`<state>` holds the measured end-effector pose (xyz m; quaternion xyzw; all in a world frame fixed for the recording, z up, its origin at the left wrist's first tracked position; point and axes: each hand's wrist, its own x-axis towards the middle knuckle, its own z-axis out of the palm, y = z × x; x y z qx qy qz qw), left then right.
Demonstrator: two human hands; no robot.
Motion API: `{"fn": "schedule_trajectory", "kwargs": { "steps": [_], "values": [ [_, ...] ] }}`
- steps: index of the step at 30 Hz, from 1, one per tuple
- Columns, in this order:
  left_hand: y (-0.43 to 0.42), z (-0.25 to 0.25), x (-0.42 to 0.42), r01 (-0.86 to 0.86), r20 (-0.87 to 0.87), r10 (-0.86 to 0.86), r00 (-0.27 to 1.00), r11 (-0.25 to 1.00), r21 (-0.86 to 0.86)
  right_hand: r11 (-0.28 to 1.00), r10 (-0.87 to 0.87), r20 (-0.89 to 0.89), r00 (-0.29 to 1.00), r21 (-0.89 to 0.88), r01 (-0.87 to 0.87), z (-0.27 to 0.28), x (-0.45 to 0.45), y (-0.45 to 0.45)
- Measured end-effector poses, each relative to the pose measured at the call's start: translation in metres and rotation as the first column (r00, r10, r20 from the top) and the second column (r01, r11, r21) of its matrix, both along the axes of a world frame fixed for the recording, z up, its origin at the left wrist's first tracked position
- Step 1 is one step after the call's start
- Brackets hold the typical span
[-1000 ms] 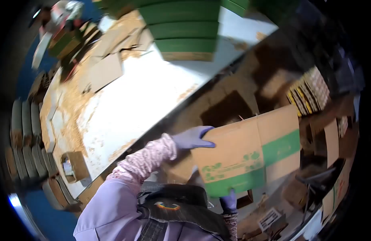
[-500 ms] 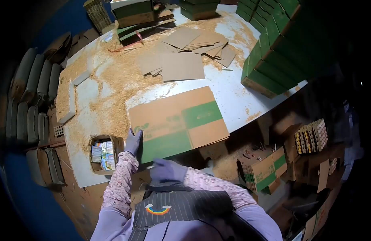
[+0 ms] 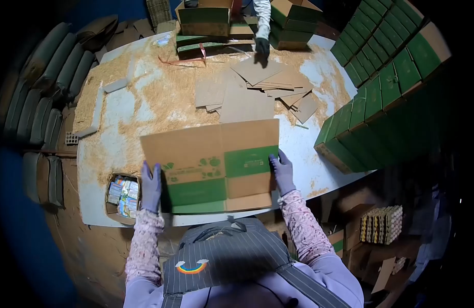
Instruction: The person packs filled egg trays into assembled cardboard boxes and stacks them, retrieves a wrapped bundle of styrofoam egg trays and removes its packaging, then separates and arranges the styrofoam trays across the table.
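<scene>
A flattened cardboard box (image 3: pixel 196 149), brown with green printed panels, is held upright-tilted in front of me over the near edge of the table. My left hand (image 3: pixel 151 186), in a purple glove, grips its left edge, thumb toward the printed face. On the opposite side my right hand (image 3: pixel 283 172), gloved the same way, has its fingers around the right edge. Parts of the fingers are hidden behind the cardboard. Just left of my left hand stands a small carton (image 3: pixel 113 205) holding colourful printed packets (image 3: pixel 128 197).
Loose cardboard sheets (image 3: pixel 247 102) and shavings cover parts of the white table (image 3: pixel 113 110). Stacked green boxes (image 3: pixel 373 105) line the right side. A co-worker's dark-gloved hand (image 3: pixel 262 47) touches the sheets at the back. Egg trays (image 3: pixel 382 225) stand lower right.
My right hand has moved from near my body to the box's right edge. The flattened box has turned level and been tilted up. A co-worker's arm has appeared at the back.
</scene>
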<state>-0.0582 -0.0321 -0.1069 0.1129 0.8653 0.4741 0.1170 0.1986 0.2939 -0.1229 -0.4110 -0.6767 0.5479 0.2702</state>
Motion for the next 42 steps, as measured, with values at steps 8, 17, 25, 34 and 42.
{"fn": "schedule_trajectory", "kwargs": {
  "steps": [8, 17, 25, 34, 42],
  "values": [
    [0.048, 0.185, -0.013, 0.363, -0.291, -0.620, 0.728, 0.709, -0.604, 0.979, 0.182, -0.045, 0.982, 0.098, -0.177, 0.092, -0.012, 0.066],
    [0.049, 0.204, -0.075, 0.770, 0.552, -0.594, 0.585, 0.621, -0.149, 0.185, 0.381, 0.320, 0.868, 0.893, -0.410, 0.144, -0.090, 0.009],
    [0.057, 0.225, 0.008, 0.529, -0.191, -0.783, 0.592, 0.556, -0.641, 0.402, 0.758, -0.016, 0.652, 0.799, -0.448, 0.190, -0.072, -0.012],
    [0.120, 0.088, 0.021, 0.294, -0.727, -0.684, -0.060, 0.684, -0.668, -0.054, 0.814, 0.489, 0.314, 0.601, -0.797, 0.124, -0.063, -0.038],
    [0.123, 0.117, 0.012, 0.238, -0.779, -0.456, 0.431, 0.890, -0.389, 0.755, 0.649, 0.085, 0.756, -0.194, -0.626, 0.154, -0.008, -0.011]
  ]
}}
